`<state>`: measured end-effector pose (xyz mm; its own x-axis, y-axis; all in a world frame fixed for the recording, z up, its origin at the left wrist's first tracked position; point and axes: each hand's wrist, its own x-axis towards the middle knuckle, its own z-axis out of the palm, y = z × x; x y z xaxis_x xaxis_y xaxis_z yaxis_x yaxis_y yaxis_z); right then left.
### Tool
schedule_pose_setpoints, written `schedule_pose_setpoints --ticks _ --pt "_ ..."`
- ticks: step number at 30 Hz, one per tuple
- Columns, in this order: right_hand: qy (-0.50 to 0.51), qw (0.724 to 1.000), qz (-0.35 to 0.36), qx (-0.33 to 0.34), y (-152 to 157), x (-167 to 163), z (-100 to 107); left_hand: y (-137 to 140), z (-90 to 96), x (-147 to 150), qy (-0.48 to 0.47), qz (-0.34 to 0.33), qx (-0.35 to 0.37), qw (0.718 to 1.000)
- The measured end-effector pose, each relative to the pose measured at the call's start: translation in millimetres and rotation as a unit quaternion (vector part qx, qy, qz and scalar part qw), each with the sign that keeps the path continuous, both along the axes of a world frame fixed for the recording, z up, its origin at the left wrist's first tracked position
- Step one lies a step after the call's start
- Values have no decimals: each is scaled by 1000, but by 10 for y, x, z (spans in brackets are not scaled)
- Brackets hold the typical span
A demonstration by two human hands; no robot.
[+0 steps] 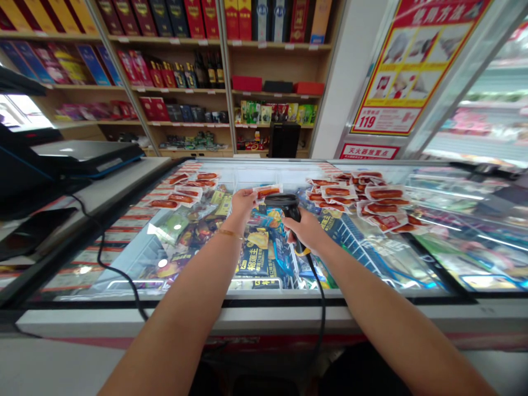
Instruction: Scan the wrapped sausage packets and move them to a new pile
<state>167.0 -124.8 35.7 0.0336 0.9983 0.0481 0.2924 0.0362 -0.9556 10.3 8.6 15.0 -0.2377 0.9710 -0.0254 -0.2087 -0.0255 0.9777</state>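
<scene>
Pinched in my left hand [243, 202] is a packaged sausage [268, 192], reddish-brown in a clear wrapper, held above the glass freezer lid. My right hand [303, 228] is wrapped round the handle of a black barcode scanner [284, 202]. The scanner's head sits just below and to the right of the sausage, close to its pack. From the handle a black cable [320, 297] hangs down over the freezer's front edge. A heap of packaged sausages [385, 194] lies on the glass to the right, and a smaller group of packaged sausages [187, 195] lies to the left.
Under the glass, the chest freezer [289, 318] holds bagged goods and wire baskets. A black cable [99, 258] crosses the left side near a weighing scale [86, 157]. Shelves [173, 41] with boxes and bottles stand behind. A red and yellow poster [412, 71] hangs at right.
</scene>
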Motion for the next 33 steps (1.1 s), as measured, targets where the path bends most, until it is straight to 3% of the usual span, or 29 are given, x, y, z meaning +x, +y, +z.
schedule_pose_setpoints --ticks 13,18,22,28,33 --pt "37 999 -9 -3 18 12 57 -15 16 -6 -12 14 -25 1000" --pt "60 997 -53 7 111 270 226 -68 128 106 -37 -4 -41 998" --pt "109 984 -139 32 188 701 382 -14 340 470 -51 -64 -42 996" --pt "82 946 -307 71 218 1248 422 130 611 1441 -43 -148 -41 987" --pt "62 944 -319 62 211 1252 414 153 563 1987 7 -160 -23 987"
